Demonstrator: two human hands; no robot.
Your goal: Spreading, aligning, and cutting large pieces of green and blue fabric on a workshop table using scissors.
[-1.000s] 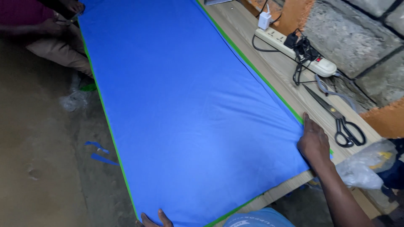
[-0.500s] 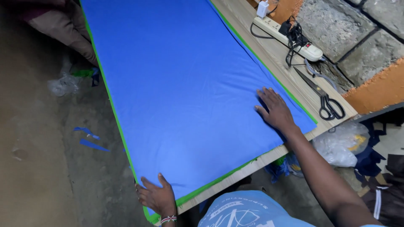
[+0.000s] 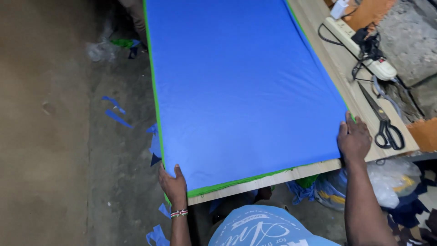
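- Head view, what has changed: half a second ago the right hand (image 3: 354, 140) lay flat on top of the blue fabric sheet (image 3: 241, 91), well in from its edge. It now sits at the sheet's near right corner, fingers curled over the edge.
- The left hand (image 3: 174, 184) was spread on the near edge, closer to the middle. It has shifted out to the near left corner, where the fingers rest on the blue sheet and the green layer (image 3: 236, 182) showing beneath it.
- Grip: both hands are part closed on the corners. They seem to pinch the cloth edge, but the view does not show whether the cloth is truly held or only pressed down.
- Judged from this, smoothing the top has given way to squaring or holding the near corners, with blue lined up over green.
- The surface: the sheet lies flat along a pale wooden tabletop (image 3: 291, 175) and covers nearly all of it, leaving a bare strip on the right.
- On that strip lie black-handled scissors (image 3: 383, 120) and, further away, a white power strip (image 3: 364, 50) with dark cables plugged in.
- The room: a rough stone wall (image 3: 409, 41) stands on the right. The dusty floor (image 3: 54, 136) on the left carries blue fabric scraps (image 3: 116, 111).
- Below the near right corner sits a plastic bag (image 3: 387, 182).
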